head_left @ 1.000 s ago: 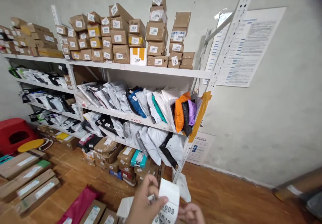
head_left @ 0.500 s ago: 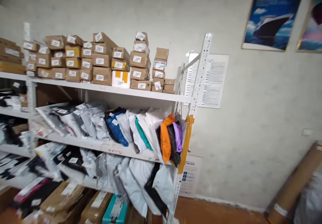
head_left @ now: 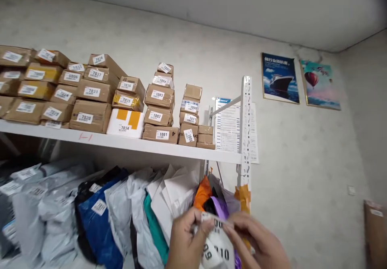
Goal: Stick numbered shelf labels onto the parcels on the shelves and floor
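Right up front, our two bare hands meet low in the view over a strip of white number labels (head_left: 217, 243), with a "10" and a "09" partly readable on it. Our left hand (head_left: 186, 238) has its thumb and forefinger closed on the strip's left side, while our right hand (head_left: 258, 238) pinches the upper right edge between thumb and fingertips, so both are shut to the thickness of the paper. Just behind the labels, on the lower shelf, we see a purple mailer (head_left: 219, 206) and an orange mailer (head_left: 202, 192), then, going left, white mailers (head_left: 181, 188), a teal mailer (head_left: 155, 228), a blue mailer (head_left: 102, 224) with a number label and several grey mailers (head_left: 28, 220). Above them, the white upper shelf (head_left: 187, 150) carries a column of cartons marked 1001 to 1005 (head_left: 159, 102), with a column bearing 1006, 1007 and 1008 (head_left: 189, 114) beside it and two small brown cartons (head_left: 205, 138) next to the perforated post (head_left: 246, 128). Further left sits a white box (head_left: 125, 120) marked 7034, with orange tape. Farthest off, we make out printed notices (head_left: 228, 130), a ship poster (head_left: 281, 79) and a balloon poster (head_left: 320, 84) on the wall
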Demonstrator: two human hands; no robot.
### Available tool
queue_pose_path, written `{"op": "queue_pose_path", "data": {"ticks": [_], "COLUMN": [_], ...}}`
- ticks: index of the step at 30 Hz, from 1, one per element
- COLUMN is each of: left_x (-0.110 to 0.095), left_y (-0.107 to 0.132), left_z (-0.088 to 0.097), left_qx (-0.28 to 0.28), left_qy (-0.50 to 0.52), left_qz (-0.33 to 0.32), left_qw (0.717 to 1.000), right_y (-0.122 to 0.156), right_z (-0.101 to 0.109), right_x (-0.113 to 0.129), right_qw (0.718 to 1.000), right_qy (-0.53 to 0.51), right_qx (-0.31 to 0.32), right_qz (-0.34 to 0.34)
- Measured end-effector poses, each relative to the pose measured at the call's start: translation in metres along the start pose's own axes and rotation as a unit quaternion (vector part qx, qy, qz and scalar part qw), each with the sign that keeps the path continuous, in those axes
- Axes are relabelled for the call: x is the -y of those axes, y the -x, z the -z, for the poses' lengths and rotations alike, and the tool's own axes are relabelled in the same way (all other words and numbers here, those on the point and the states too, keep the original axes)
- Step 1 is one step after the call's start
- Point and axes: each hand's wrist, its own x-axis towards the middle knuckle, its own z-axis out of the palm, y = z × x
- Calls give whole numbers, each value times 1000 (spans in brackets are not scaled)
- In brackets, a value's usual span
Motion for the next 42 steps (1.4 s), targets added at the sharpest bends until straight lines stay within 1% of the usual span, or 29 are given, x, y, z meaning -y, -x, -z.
{"op": "queue_pose_path", "data": {"ticks": [3,4,6,8,9,11,13,14,16,17,18,20,22,23,25,28,30,33,35,38,42], "left_x": [-21,-28,-39,-45,-48,-51,-54,-55,-55,-55,-53,-47,-39,-35,-29,-25,-25,-25,-25,-26,-29], "left_y": [-66,-86,-122,-153,-166,-188,-203,-207,-211,-210,-209,-205,-203,-202,-201,-200,-198,-195,-194,-193,-190], "left_z": [24,31,43,50,52,55,58,60,64,67,70,76,83,86,92,100,102,103,101,99,98], "left_qx": [5,20,73,120,126,115,114,116,124,125,125,126,120,114,95,66,61,59,51,42,32], "left_qy": [-10,8,63,106,122,151,177,175,135,109,87,69,67,66,67,83,94,111,123,134,138], "left_qz": [-62,-65,-52,-39,-38,-46,-47,-49,-50,-49,-51,-53,-49,-46,-32,-9,0,5,8,9,22], "left_qw": [998,998,994,986,984,981,976,976,982,985,987,988,989,990,993,994,994,992,991,990,990], "right_y": [-63,-80,-112,-141,-155,-188,-228,-252,-304,-331,-357,-402,-430,-439,-445,-446,-446,-447,-448,-453,-464], "right_z": [-28,-35,-48,-55,-58,-61,-62,-60,-54,-49,-43,-32,-24,-22,-22,-26,-29,-33,-34,-28,-17], "right_x": [3,3,3,6,8,15,23,25,26,25,22,14,5,2,-4,-8,-11,-16,-19,-24,-29], "right_qw": [999,998,994,986,981,976,971,967,950,942,941,946,947,947,942,917,907,910,910,922,950], "right_qy": [-30,-33,-10,28,43,56,63,65,60,39,31,64,92,103,135,205,217,195,182,126,60], "right_qx": [-38,-54,-95,-141,-154,-159,-166,-180,-238,-263,-269,-270,-263,-258,-253,-279,-286,-266,-266,-274,-228], "right_qz": [7,12,45,90,109,137,157,168,191,204,206,169,160,160,173,200,220,252,261,242,204]}}
